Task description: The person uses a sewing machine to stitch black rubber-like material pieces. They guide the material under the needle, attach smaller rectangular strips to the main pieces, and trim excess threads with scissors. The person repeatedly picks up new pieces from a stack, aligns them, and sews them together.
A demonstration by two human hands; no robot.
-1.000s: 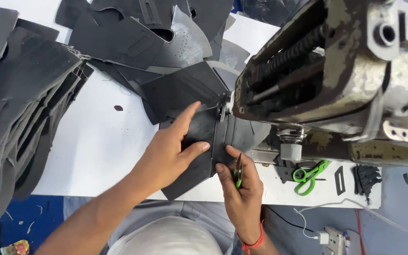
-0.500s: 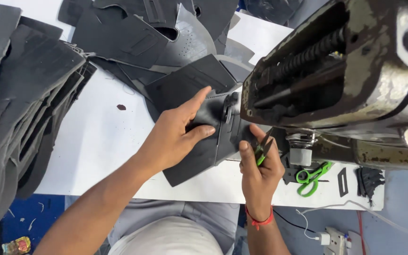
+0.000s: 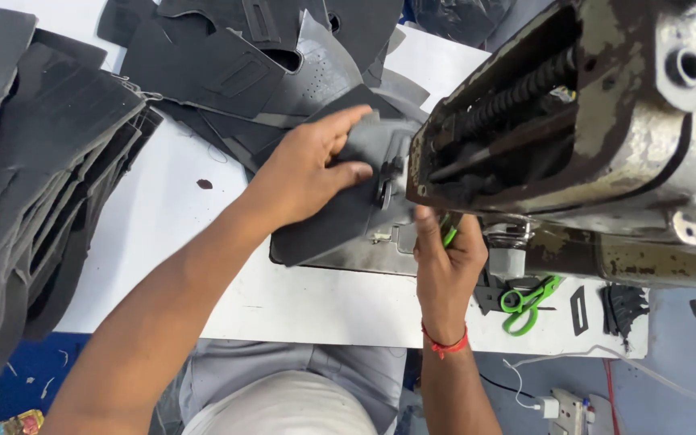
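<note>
Fingers [image 3: 340,129] of the left hand [image 3: 304,173]: spread and laid flat, pressing on a dark grey fabric piece [image 3: 332,221] at frame centre; thumb extended toward the machine. Forearm enters from the lower left, running diagonally up.

Right hand [image 3: 443,262]: fingers curled shut around a small green-handled snipper [image 3: 449,232], only partly visible, just right of the fabric piece and under the machine head. Red thread band [image 3: 445,345] at the wrist; forearm rises from the bottom edge.

Fabric piece: lies on the metal bed plate [image 3: 364,256] of the sewing machine [image 3: 598,137], its right edge at the presser foot.

Sewing machine: worn, paint-chipped head filling the upper right of the frame.

Surface: white table [image 3: 163,217]. Stacked dark pieces [image 3: 34,177] along the left edge; further loose dark pieces [image 3: 235,56] at upper centre. Green-handled scissors [image 3: 525,302] at right of centre, near the table's front edge.

Room: blue floor [image 3: 26,379] at lower left; a white plug and cable [image 3: 557,403] at lower right.
</note>
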